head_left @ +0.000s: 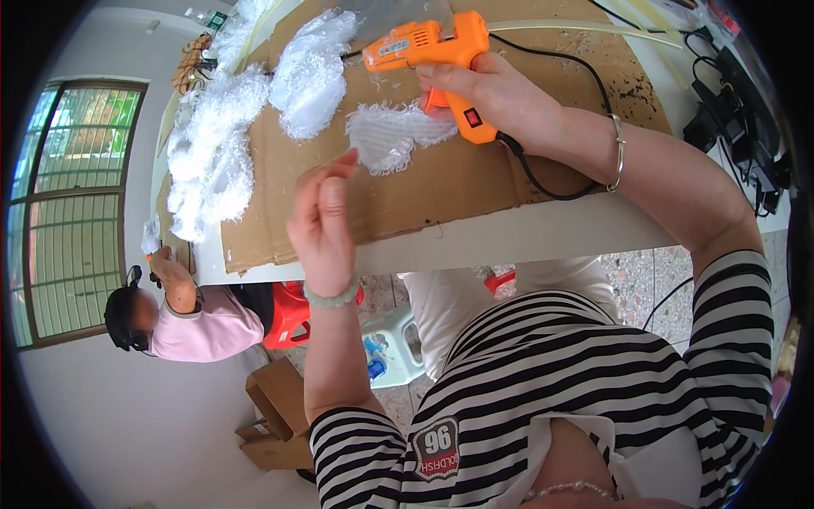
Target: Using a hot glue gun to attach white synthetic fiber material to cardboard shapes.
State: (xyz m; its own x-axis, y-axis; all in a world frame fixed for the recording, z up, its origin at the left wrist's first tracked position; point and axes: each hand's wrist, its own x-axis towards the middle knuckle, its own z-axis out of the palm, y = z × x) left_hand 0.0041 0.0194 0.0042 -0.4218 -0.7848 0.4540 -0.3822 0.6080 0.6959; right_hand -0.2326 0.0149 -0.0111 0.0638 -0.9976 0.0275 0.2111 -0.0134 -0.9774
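In my right hand [509, 97] is an orange glue gun [424, 47], its handle gripped and its nozzle pointing left. A long translucent glue stick [577, 29] runs out of its back to the right. Beneath the gun, a white ribbed piece of fabric with a fringed edge [390, 137] lies flat on brown cardboard [441, 191]. My left hand [324, 216] is raised beside the fabric's lower left, apart from it. Motion blurs its fingers, so whether they pinch anything does not show.
White fluffy bundles [216, 153] and another fluffy piece [314, 76] lie to the left. The gun's black cord [551, 193] loops beside my right wrist. Black adapters and cables [729, 119] crowd the right edge. Another person in pink [212, 327] works at the left.
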